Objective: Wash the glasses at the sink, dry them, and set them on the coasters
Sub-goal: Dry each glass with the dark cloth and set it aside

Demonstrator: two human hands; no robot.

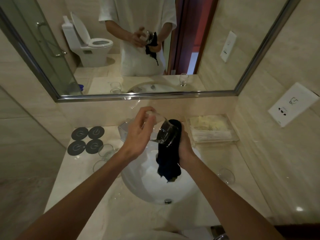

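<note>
A: Glass orientation?

B: The held glass (162, 132) is tilted over the sink (138, 184), its long axis running ten to four o'clock, mouth toward four.

A: Clearance?

B: Four coasters (86, 140) lie at nine o'clock, two glasses (105, 153) beside them.

A: Hands?

B: Left hand (138, 134) grips the glass's base end; right hand (186, 146) curls round a dark cloth (168, 163) against the bowl.

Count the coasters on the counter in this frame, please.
4, in a two-by-two block on the counter left of the sink: back left, back right, front left, front right. All bare; none appears hidden.
</note>
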